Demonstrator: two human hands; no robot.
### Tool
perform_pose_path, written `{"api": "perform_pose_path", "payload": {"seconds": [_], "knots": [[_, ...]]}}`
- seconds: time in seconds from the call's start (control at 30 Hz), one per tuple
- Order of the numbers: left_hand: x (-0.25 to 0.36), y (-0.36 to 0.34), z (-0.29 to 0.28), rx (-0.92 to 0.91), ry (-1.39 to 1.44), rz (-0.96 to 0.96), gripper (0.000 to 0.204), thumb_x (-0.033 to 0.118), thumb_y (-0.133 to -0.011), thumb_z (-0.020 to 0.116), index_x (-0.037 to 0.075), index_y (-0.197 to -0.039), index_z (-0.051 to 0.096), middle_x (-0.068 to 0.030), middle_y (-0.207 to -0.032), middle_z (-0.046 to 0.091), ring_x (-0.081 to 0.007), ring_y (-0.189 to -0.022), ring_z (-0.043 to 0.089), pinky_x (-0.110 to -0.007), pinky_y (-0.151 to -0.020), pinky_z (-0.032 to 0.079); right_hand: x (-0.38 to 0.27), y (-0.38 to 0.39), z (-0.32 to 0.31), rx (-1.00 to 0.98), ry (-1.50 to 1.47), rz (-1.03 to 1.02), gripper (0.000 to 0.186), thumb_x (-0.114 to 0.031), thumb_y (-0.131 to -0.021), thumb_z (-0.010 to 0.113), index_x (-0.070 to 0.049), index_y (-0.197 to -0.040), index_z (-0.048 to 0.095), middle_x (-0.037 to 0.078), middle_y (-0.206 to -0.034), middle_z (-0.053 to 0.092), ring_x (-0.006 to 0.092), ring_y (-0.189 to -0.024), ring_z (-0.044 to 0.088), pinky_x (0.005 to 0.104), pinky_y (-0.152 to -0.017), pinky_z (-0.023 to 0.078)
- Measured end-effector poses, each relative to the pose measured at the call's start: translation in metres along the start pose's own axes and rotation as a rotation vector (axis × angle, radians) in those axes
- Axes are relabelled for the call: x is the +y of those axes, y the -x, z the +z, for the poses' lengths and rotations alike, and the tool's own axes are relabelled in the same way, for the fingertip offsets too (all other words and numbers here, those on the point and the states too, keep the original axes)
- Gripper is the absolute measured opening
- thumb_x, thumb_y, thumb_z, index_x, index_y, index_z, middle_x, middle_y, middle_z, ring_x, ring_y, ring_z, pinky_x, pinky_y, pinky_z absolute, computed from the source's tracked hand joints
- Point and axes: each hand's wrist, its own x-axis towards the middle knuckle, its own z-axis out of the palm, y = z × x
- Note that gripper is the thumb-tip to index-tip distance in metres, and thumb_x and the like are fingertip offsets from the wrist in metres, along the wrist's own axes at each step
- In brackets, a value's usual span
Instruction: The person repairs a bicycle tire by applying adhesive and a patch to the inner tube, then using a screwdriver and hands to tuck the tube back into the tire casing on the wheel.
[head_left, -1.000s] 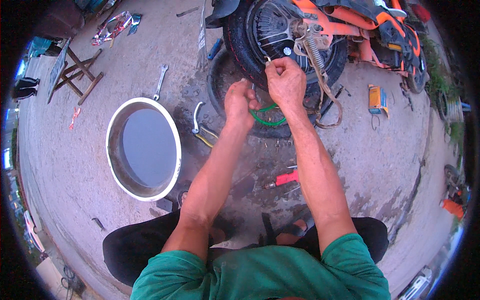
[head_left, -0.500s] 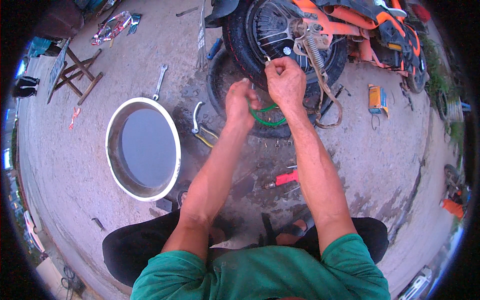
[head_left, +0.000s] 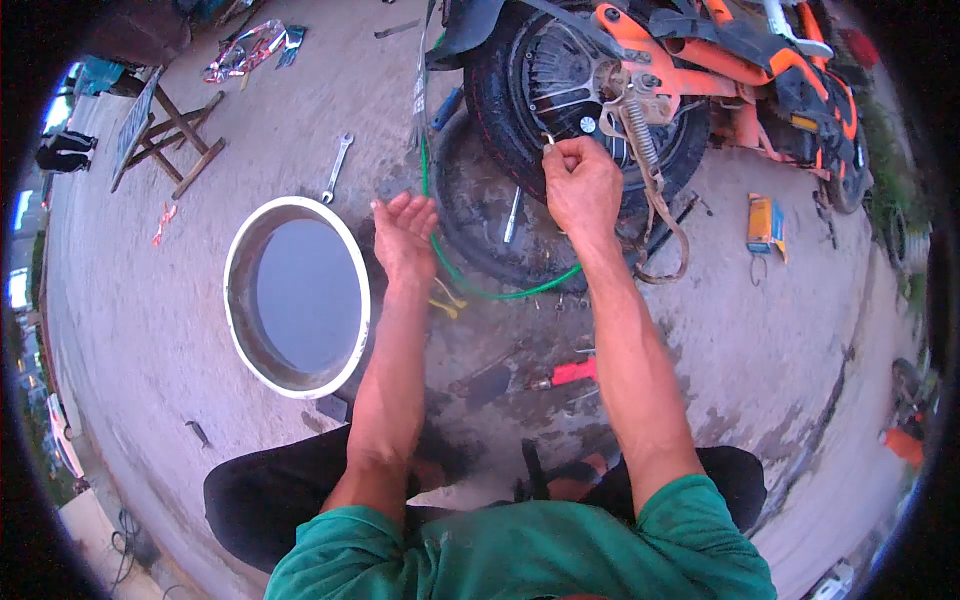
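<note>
My right hand [head_left: 585, 190] is closed in a pinch at the wheel's side, on a small piece with a pale metal tip [head_left: 548, 139]. The rest of that piece is hidden by my fingers. Black tyre [head_left: 495, 115] and hub [head_left: 560, 75] belong to an orange two-wheeler [head_left: 690, 75] lying on its side. My left hand [head_left: 405, 235] is open, palm up, fingers loosely curled and apart, beside a green hose [head_left: 500, 295]. The hose comes down from the top, bends below the wheel and passes behind my right forearm. Under the wheel lies a loose tyre [head_left: 455, 200].
A round white-rimmed basin [head_left: 232, 310] of greyish water stands left, with a wrench [head_left: 338, 168] beyond it. Yellow-handled pliers [head_left: 445, 303] are partly behind my left forearm. A red tool [head_left: 573, 372], a metal rod [head_left: 513, 215] and a yellow-blue box [head_left: 766, 225] lie on the ground.
My left hand has moved left from beside the right one and turned palm up. The green hose now stretches in a wider curve to the left. My right hand keeps its pinch at the wheel.
</note>
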Motion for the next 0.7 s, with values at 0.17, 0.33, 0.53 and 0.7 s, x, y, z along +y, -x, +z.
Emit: {"api": "perform_pose_path", "payload": {"seconds": [0.17, 0.33, 0.53, 0.7], "knots": [[-0.005, 0.002, 0.009, 0.071, 0.042, 0.027, 0.059, 0.055, -0.109, 0.038, 0.001, -0.12, 0.058, -0.0166, -0.105, 0.069, -0.0358, -0.104, 0.069, -0.045, -0.092, 0.053, 0.004, 0.0, 0.001, 0.031, -0.009, -0.064, 0.018, -0.021, -0.087, 0.075, -0.004, -0.088, 0.071, 0.015, -0.087, 0.071, 0.0343, -0.081, 0.071, 0.0452, -0.074, 0.054], [-0.011, 0.005, 0.038, 0.073, -0.006, 0.042, 0.061, 0.057, -0.109, 0.036, 0.001, -0.12, 0.058, -0.017, -0.106, 0.069, -0.0354, -0.102, 0.069, -0.044, -0.089, 0.055, 0.003, 0.0, -0.002, 0.042, 0.002, -0.072, 0.015, -0.02, -0.086, 0.075, -0.006, -0.086, 0.07, 0.014, -0.084, 0.069, 0.0351, -0.078, 0.069, 0.0469, -0.071, 0.054], [-0.035, 0.01, 0.065, -0.03, -0.004, 0.014, 0.063, 0.059, -0.108, 0.037, 0.001, -0.121, 0.059, -0.0183, -0.11, 0.069, -0.0383, -0.108, 0.067, -0.049, -0.094, 0.053, 0.004, 0.0, 0.0, 0.045, -0.022, -0.074, 0.017, -0.023, -0.087, 0.074, -0.006, -0.086, 0.07, 0.014, -0.085, 0.069, 0.0359, -0.079, 0.069, 0.0472, -0.071, 0.053], [-0.048, 0.019, 0.082, -0.045, 0.035, -0.026, 0.061, 0.057, -0.108, 0.038, 0.001, -0.119, 0.059, -0.0167, -0.107, 0.069, -0.0348, -0.102, 0.068, -0.047, -0.092, 0.053, 0.003, 0.0, -0.001, 0.042, -0.022, -0.068, 0.017, -0.023, -0.088, 0.074, -0.006, -0.087, 0.07, 0.014, -0.087, 0.07, 0.0358, -0.081, 0.069, 0.047, -0.073, 0.054]]}}
